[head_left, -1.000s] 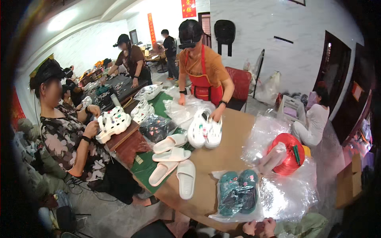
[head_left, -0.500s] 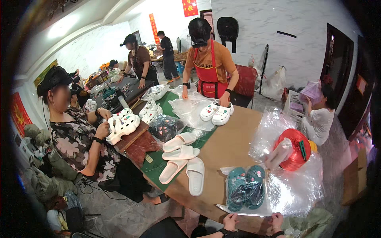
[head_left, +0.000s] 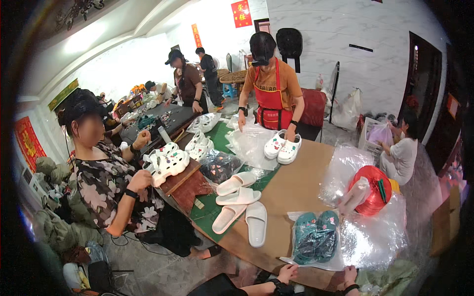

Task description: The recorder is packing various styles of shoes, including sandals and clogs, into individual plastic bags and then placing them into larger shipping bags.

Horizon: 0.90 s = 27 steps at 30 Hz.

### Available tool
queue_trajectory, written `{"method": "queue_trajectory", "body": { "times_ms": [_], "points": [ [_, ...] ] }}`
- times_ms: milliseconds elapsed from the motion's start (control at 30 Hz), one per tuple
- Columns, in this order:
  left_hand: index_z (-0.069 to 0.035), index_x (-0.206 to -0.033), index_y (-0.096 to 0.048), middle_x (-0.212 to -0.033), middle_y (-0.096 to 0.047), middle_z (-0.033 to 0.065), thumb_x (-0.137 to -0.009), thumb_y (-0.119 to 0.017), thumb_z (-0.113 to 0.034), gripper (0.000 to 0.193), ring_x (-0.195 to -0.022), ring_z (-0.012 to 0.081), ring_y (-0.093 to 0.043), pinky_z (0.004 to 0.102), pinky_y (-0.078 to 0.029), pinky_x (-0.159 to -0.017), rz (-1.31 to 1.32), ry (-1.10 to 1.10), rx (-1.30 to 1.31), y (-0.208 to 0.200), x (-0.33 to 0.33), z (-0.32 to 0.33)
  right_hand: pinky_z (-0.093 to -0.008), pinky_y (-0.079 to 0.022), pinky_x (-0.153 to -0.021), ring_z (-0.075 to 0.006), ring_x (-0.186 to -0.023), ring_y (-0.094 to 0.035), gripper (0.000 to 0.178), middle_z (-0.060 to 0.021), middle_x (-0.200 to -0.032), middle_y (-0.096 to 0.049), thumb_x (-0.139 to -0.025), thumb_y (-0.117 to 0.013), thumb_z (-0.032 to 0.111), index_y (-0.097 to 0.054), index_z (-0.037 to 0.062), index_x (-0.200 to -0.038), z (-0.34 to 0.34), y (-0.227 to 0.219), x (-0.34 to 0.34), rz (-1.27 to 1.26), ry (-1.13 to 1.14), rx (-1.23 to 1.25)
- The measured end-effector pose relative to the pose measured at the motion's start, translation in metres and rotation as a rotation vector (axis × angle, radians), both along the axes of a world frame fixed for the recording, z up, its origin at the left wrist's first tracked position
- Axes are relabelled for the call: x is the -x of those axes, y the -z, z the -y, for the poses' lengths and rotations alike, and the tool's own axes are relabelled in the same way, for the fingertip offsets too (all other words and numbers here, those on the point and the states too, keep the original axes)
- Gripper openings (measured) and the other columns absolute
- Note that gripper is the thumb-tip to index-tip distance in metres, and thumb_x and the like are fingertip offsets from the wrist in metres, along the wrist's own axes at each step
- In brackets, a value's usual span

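A clear plastic bag (head_left: 288, 215) holding a pair of teal clogs (head_left: 304, 238) lies flat at the near edge of the table, soles away from view and small charms on top. My left hand (head_left: 286, 273) pinches the left end of the bag's near edge. At the right end of that same edge, my right hand (head_left: 349, 276) has its fingers closed on the film. The edge stretches between both hands, just over the table's rim. Several pale slides (head_left: 256, 224) lie to the left of the bag.
Stacked clear bags (head_left: 375, 237) and a red roll of plastic twine (head_left: 369, 190) sit on the right. Across the table (head_left: 296, 180), a person in a red apron handles white clogs (head_left: 283, 149). At left, another person works at decorated white clogs (head_left: 167, 163) on a wooden board.
The whole view has shifted, moving the scene slightly right and down. My hands stay on the bag's edge. The person at left has lifted one hand away from the white clogs.
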State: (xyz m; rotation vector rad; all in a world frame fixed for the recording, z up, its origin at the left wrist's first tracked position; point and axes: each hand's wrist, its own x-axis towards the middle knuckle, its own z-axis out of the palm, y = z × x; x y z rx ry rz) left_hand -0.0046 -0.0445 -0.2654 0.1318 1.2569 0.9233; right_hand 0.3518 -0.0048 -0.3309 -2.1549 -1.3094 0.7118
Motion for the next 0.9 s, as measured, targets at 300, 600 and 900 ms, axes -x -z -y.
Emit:
{"method": "queue_trajectory", "body": {
  "times_ms": [300, 600, 900],
  "points": [
    [-0.008, -0.102, -0.052, -0.085, -0.055, 0.0033, -0.094, -0.047, -0.028, 0.023, -0.081, 0.0175, -0.057, 0.0336, -0.048, -0.063, -0.033, -0.089, -0.004, -0.011, 0.071, -0.016, -0.0372, -0.037, -0.096, -0.0307, -0.112, -0.05, 0.055, -0.0241, -0.121, -0.051, -0.081, -0.064, 0.026, -0.045, -0.0045, -0.124, -0.03, -0.117, 0.116, -0.246, -0.299, -0.1],
    [-0.01, -0.136, -0.031, -0.118, -0.052, 0.0088, -0.092, -0.052, -0.027, 0.051, -0.109, 0.0245, -0.052, 0.0384, -0.045, -0.086, 0.084, 0.156, -0.033, -0.025, 0.143, -0.041, -0.0372, -0.04, -0.095, -0.0353, -0.112, -0.052, 0.078, -0.025, -0.121, -0.053, -0.073, -0.071, 0.032, -0.035, -0.0025, -0.134, -0.062, -0.132, 0.157, -0.27, -0.13, 0.012],
    [-0.013, -0.144, -0.019, -0.135, -0.04, 0.0066, -0.089, -0.058, -0.039, 0.072, -0.12, 0.0228, -0.043, 0.0462, -0.036, -0.093, 0.055, 0.477, 0.015, -0.064, 0.113, -0.056, -0.0362, -0.047, -0.08, -0.0287, -0.093, -0.059, 0.079, -0.0221, -0.105, -0.06, -0.068, -0.072, 0.039, -0.043, -0.0087, -0.124, -0.049, -0.102, 0.14, -0.668, 0.086, 0.321]
  ]
}}
